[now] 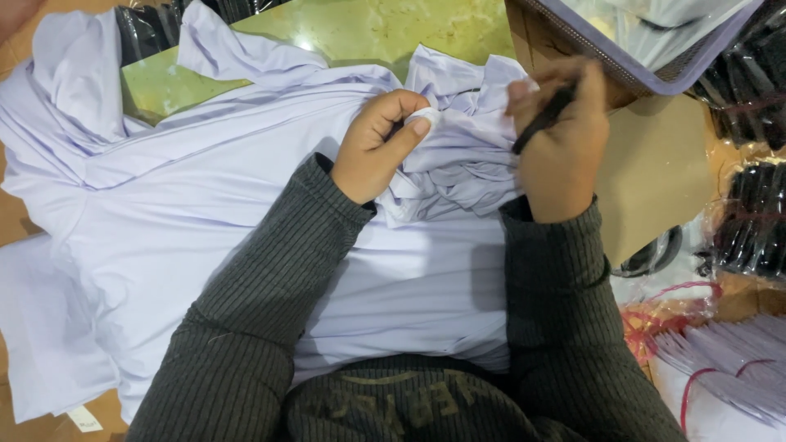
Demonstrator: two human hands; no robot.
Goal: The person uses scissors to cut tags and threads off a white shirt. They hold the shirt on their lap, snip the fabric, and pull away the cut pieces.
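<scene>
A pale lavender garment (188, 213) lies spread over my lap and the table, bunched up near the middle top. My left hand (378, 143) pinches a fold of that bunched cloth between thumb and fingers. My right hand (561, 139) hovers just to the right of the bunch and grips a thin black tool (542, 120), like a pen or small cutter, pointing down toward the cloth. It is blurred by motion. Both my arms wear dark ribbed sleeves.
A green table top (368, 33) shows at the back. A mesh basket (655, 61) with bagged items sits top right above a brown cardboard sheet (655, 172). Black bagged bundles (749, 213) and tied stacks of pale cloth (729, 368) fill the right side.
</scene>
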